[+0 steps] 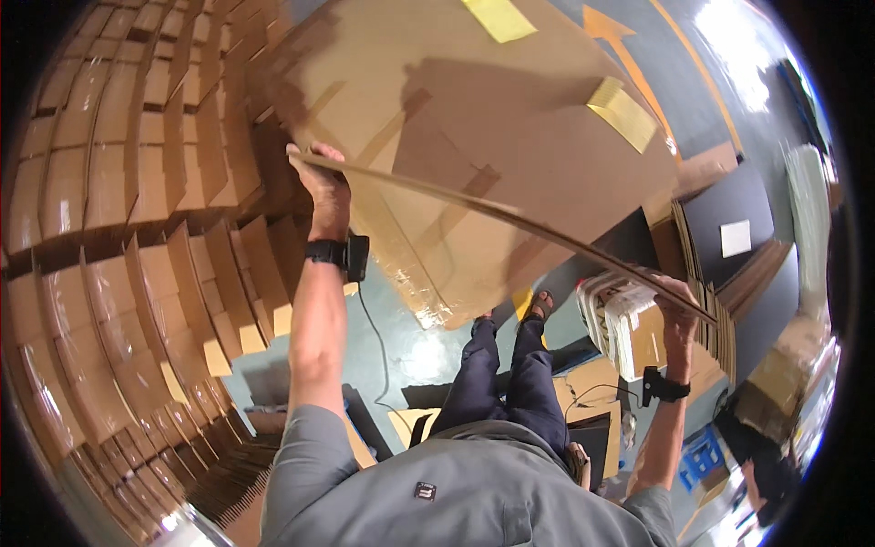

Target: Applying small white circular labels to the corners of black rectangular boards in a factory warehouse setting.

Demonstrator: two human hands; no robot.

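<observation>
Above the seated person's lap, left hand [321, 180] and right hand [676, 305] each grip an end of a large cardboard box [474, 146], held raised beside stacked cartons [118, 228].

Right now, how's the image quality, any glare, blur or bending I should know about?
Head view: strong fisheye, so the stacked boxes at left curve and the corners go black. Glare washes out the floor at top right and glints off the tape on the big box. The box's near flap edge is slightly soft, and both the left hand and right hand are sharp enough to read.
</observation>
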